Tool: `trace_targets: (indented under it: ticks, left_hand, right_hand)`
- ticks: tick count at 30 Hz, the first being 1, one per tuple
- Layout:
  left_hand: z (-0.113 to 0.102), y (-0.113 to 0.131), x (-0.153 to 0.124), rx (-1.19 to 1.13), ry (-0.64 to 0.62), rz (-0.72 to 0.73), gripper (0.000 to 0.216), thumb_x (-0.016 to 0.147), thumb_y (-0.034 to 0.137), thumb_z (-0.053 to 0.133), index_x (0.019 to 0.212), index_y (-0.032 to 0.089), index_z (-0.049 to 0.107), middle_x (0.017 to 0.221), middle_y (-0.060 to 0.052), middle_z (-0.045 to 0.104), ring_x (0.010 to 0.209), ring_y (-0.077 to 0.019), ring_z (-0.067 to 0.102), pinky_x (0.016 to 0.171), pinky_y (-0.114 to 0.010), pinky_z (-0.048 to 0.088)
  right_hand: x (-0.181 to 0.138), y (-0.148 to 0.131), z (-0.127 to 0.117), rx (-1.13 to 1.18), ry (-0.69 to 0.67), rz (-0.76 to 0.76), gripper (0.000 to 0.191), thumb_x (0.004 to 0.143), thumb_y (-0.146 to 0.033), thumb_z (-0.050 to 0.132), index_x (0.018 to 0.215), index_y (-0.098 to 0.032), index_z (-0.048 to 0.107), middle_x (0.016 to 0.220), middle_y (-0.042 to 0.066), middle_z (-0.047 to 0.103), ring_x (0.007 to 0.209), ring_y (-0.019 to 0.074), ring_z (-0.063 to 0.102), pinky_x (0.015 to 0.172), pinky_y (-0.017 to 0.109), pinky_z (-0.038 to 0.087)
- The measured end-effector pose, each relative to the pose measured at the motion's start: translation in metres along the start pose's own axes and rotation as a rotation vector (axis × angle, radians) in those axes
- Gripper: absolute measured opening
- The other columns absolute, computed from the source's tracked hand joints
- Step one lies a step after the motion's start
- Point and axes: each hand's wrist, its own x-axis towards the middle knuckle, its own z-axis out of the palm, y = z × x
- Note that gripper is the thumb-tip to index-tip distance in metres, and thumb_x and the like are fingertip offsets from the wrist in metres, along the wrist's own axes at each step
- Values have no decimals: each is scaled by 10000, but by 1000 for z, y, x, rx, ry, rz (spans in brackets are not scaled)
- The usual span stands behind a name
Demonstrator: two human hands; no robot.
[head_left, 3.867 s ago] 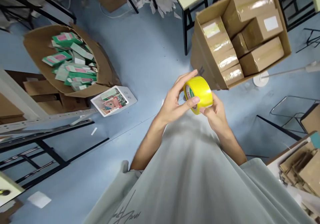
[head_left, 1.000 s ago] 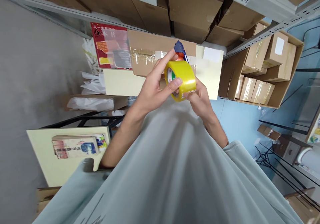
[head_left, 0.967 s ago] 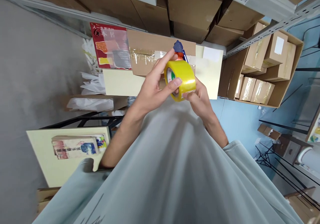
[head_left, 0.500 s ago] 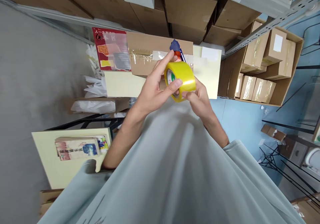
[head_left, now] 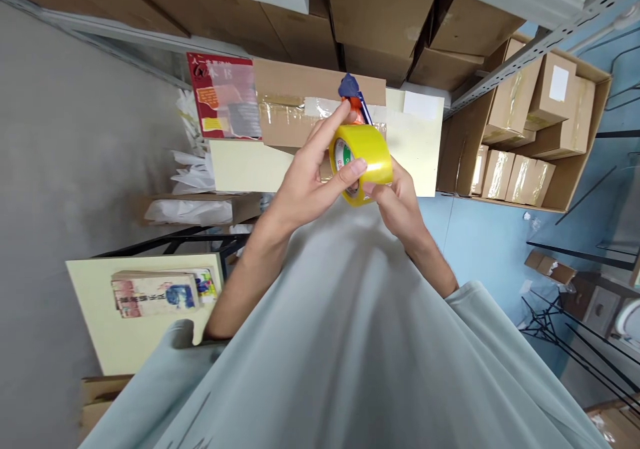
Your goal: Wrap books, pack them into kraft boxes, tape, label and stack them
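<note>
Between my two hands is a yellow roll of packing tape, its cardboard core and printed label turned to the left. My left hand grips it from the left, thumb across the core's edge. On the lower right side my right hand holds the roll, its thumb on the tape's surface and its other fingers mostly hidden behind. Just beyond the roll shows a blue and orange tape dispenser, partly covered by my left fingertips. A taped cardboard box lies behind on the pale yellow table.
A red book is left of the box. Shelves with cardboard boxes run along the far side. At right stands an open carton with several smaller boxes. Old books rest on a side board at lower left.
Both hands keep their hold on the tape roll, nearly still. The background has shifted very slightly as the view moved.
</note>
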Motion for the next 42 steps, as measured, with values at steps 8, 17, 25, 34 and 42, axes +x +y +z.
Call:
trace_targets:
  ticks: [8, 17, 25, 34, 42]
  left_hand:
    - [-4, 0, -1, -75, -15, -10, 851, 1049, 728, 740, 1799, 451, 450, 1820, -48, 538, 1665, -428, 527, 1291, -632, 587]
    - [-8, 7, -4, -31, -50, 173, 1370, 771, 688, 1045, 1855, 499, 229, 1926, -50, 337, 1787, -437, 322, 1323, -618, 554]
    - [-24, 20, -1, -10, 27, 178, 1297, 737, 680, 1066, 1818, 506, 371, 1861, -63, 470, 1763, -423, 382, 1412, -658, 438]
    - [-27, 25, -2, -4, -39, 184, 1343, 743, 722, 1047, 1846, 460, 328, 1871, -121, 442, 1716, -480, 449, 1296, -699, 566]
    - [-38, 26, 3, 19, -113, 224, 1384, 723, 667, 1084, 1852, 408, 327, 1871, -147, 435, 1734, -509, 400, 1342, -751, 479]
  right_hand:
    - [-5, 4, -1, 47, -88, 4, 496, 948, -705, 787, 1187, -297, 638, 1065, 25, 765, 1036, 251, 759, 910, 434, 678]
    - [-11, -13, -8, -56, -163, -41, 605, 999, -783, 724, 1379, -318, 653, 1291, 69, 813, 1310, 311, 765, 1099, 533, 677]
    - [-8, -75, -31, -704, 93, -700, 253, 1017, -427, 888, 1211, -348, 747, 1195, 37, 778, 1151, 252, 756, 1033, 445, 684]
    - [15, -100, -23, -908, -254, -748, 35, 1093, -396, 810, 1092, -369, 788, 1078, 1, 764, 1045, 211, 762, 990, 411, 692]
    - [23, -100, -32, -995, -308, -803, 89, 1127, -471, 747, 1100, -416, 812, 1039, -17, 794, 959, 164, 747, 922, 344, 669]
